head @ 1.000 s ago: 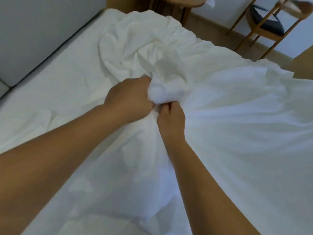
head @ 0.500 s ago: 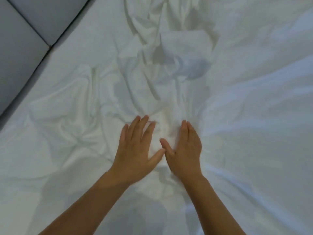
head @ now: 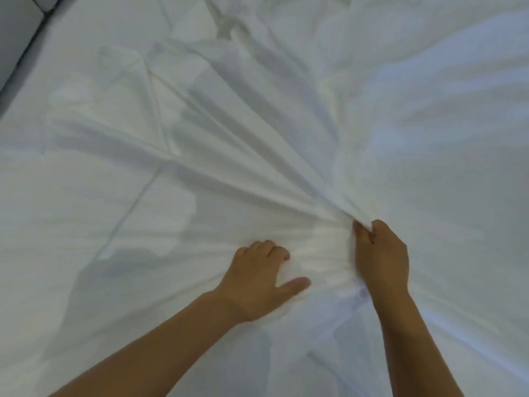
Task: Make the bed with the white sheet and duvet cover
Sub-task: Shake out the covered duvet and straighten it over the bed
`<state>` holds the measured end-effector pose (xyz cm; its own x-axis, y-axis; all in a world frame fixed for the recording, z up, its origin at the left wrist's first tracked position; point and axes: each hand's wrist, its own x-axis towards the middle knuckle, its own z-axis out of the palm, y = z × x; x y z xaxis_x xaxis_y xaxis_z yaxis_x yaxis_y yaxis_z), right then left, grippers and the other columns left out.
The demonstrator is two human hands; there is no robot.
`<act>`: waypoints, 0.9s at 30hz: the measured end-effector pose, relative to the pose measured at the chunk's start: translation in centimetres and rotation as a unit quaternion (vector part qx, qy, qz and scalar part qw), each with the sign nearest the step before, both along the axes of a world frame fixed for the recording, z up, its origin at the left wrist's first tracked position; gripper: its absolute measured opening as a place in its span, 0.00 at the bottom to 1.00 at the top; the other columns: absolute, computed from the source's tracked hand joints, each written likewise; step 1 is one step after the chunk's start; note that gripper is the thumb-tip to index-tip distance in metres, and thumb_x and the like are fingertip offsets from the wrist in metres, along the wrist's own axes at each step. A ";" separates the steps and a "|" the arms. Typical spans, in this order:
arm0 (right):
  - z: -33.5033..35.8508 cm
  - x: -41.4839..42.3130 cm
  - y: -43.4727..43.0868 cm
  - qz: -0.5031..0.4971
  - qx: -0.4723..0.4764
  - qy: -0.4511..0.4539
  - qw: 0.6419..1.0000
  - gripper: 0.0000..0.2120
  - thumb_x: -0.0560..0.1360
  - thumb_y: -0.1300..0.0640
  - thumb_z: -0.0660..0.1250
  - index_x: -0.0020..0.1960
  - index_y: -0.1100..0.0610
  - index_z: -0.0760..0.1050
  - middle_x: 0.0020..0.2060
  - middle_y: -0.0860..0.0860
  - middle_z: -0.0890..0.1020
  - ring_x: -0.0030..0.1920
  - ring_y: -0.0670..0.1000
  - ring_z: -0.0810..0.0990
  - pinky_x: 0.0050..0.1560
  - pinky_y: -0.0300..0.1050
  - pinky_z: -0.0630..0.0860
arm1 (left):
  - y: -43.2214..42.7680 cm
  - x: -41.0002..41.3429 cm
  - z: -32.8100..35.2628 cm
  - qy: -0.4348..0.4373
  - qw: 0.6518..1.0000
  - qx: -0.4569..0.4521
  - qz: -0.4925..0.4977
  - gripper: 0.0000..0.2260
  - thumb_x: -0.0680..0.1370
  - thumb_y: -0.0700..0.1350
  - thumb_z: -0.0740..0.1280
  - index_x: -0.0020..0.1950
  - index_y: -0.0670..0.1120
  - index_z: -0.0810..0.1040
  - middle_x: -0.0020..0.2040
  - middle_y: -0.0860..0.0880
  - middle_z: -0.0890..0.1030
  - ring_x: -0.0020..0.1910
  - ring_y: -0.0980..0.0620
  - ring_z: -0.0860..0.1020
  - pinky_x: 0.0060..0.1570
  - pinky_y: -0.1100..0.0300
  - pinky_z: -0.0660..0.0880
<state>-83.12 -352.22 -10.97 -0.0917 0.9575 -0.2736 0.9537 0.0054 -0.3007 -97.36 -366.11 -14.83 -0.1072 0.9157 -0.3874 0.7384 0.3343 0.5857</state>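
Right hand (head: 380, 259) pinches white duvet cover (head: 257, 156) mid-bed; left hand (head: 260, 279) curled beside, grip unclear; bed edge (head: 43, 58) well apart, upper-left.

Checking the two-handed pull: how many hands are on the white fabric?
2. The left hand, fingers curled, lies on the white fabric at lower centre; the right hand, just right of it, pinches a gathered fold. None seems hidden.

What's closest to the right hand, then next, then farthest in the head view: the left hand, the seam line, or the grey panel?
From the right hand:
1. The left hand, just to its left.
2. The seam line, farther left across the white fabric.
3. The grey panel, top-left corner, farthest.
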 end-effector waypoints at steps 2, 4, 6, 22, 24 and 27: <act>-1.1 1.2 -1.9 -0.011 -0.061 0.012 0.998 0.14 0.80 0.48 0.58 0.49 0.60 0.70 0.46 0.60 0.79 0.52 0.62 0.77 0.45 0.48 0.67 | -1.9 2.5 0.5 0.016 0.997 -0.053 -0.056 0.40 0.67 0.73 0.51 0.71 0.49 0.66 0.67 0.50 0.67 0.67 0.49 0.64 0.69 0.50 0.55; -2.4 1.4 -4.7 -0.008 -0.153 0.124 0.980 0.15 0.80 0.47 0.58 0.56 0.58 0.72 0.51 0.54 0.79 0.56 0.55 0.77 0.53 0.45 0.69 | -3.1 3.3 -0.9 0.079 0.994 -0.035 -0.069 0.26 0.76 0.61 0.54 0.65 0.46 0.72 0.63 0.46 0.73 0.64 0.44 0.71 0.66 0.47 0.60; -3.3 1.7 -7.0 -0.085 -0.222 0.283 0.929 0.15 0.80 0.48 0.58 0.60 0.57 0.74 0.59 0.51 0.78 0.60 0.51 0.75 0.63 0.46 0.68 | -3.2 2.8 -1.5 0.065 0.997 0.029 0.026 0.15 0.79 0.50 0.56 0.50 0.42 0.78 0.47 0.43 0.80 0.47 0.41 0.79 0.49 0.54 0.71; -4.4 5.1 -15.5 0.168 0.056 0.156 0.972 0.10 0.79 0.61 0.58 0.41 0.61 0.74 0.32 0.53 0.78 0.32 0.56 0.76 0.35 0.43 0.64 | -8.9 1.0 1.1 -0.035 0.893 0.181 0.412 0.19 0.77 0.46 0.60 0.65 0.39 0.68 0.60 0.41 0.71 0.61 0.44 0.69 0.61 0.56 0.64; -2.3 5.2 -16.2 0.106 0.016 0.183 0.977 0.08 0.81 0.60 0.55 0.44 0.58 0.66 0.31 0.47 0.72 0.31 0.50 0.71 0.33 0.44 0.59 | -10.3 3.4 1.6 0.035 0.919 0.279 0.276 0.24 0.75 0.51 0.61 0.67 0.40 0.67 0.62 0.42 0.69 0.62 0.44 0.66 0.65 0.55 0.59; 1.7 6.0 -16.5 0.126 0.043 0.224 0.965 0.06 0.82 0.59 0.53 0.46 0.57 0.62 0.31 0.44 0.70 0.30 0.43 0.69 0.28 0.36 0.64 | -11.8 7.5 0.6 0.134 0.954 0.261 0.064 0.30 0.72 0.60 0.60 0.68 0.44 0.69 0.66 0.44 0.71 0.67 0.44 0.66 0.68 0.45 0.57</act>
